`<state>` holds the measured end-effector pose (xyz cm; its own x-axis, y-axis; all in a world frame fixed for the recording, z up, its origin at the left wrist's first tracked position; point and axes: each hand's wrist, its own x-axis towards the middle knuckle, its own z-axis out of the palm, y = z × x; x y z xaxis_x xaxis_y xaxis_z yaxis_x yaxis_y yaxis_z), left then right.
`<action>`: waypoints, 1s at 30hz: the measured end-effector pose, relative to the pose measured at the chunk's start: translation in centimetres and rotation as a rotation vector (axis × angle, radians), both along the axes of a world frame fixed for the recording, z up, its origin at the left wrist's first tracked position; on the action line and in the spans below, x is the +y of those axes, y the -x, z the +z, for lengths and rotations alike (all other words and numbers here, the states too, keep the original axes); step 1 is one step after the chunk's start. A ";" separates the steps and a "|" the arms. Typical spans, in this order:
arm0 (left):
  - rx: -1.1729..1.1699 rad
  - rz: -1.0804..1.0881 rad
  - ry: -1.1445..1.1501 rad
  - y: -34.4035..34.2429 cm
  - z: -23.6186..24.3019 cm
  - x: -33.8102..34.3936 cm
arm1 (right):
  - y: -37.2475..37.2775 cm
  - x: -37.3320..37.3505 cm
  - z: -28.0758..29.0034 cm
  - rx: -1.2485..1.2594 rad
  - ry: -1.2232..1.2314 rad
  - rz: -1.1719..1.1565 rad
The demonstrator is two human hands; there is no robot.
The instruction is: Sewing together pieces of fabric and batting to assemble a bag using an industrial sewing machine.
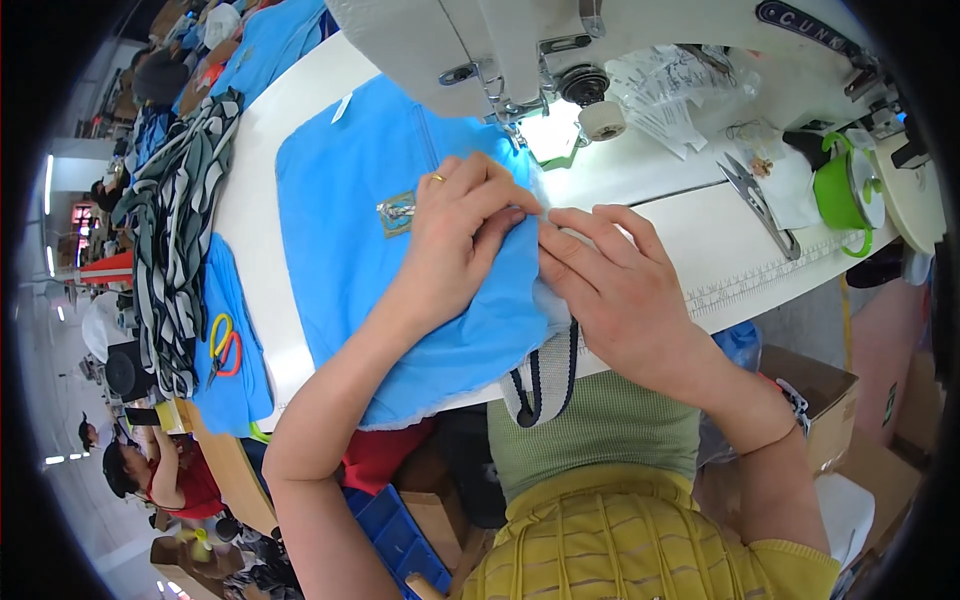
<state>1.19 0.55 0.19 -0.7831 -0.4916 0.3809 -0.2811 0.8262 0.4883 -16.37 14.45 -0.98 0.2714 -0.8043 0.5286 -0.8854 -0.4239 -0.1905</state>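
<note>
A bright blue fabric piece (pixel 340 230) lies under the head of a white sewing machine (pixel 490 50). It carries a small white tag, a seam and a metallic-looking patch (pixel 396 214). My left hand (pixel 465 225) is closed on the fabric near its right edge, thumb and fingers pinching it just in front of the lit needle area. Close beside it, my right hand (pixel 612 275) has its fingertips closed at the same edge; its thumb is hidden. Below the hands, a grey webbing strap (pixel 548 375) with dark stripes hangs in a loop over the table edge.
Thread snips (pixel 760 205) and a green cup (pixel 845 190) sit on the right of the white table. Striped fabric strips (pixel 180 230) and red-and-yellow-handled scissors (pixel 223 345) on blue cloth are at left. Cardboard boxes (pixel 815 400) stand lower right. A co-worker (pixel 165 465) is far left.
</note>
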 end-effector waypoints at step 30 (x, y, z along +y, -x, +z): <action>0.000 0.137 0.025 0.0 -0.6 2.1 | 0.1 0.0 0.2 -0.105 -0.126 -0.003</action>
<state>1.19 2.61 -0.37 -0.7092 -0.5843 0.3945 -0.3917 0.7918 0.4685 -16.47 14.47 -0.79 0.2172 -0.8669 0.4486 -0.8592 -0.3879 -0.3337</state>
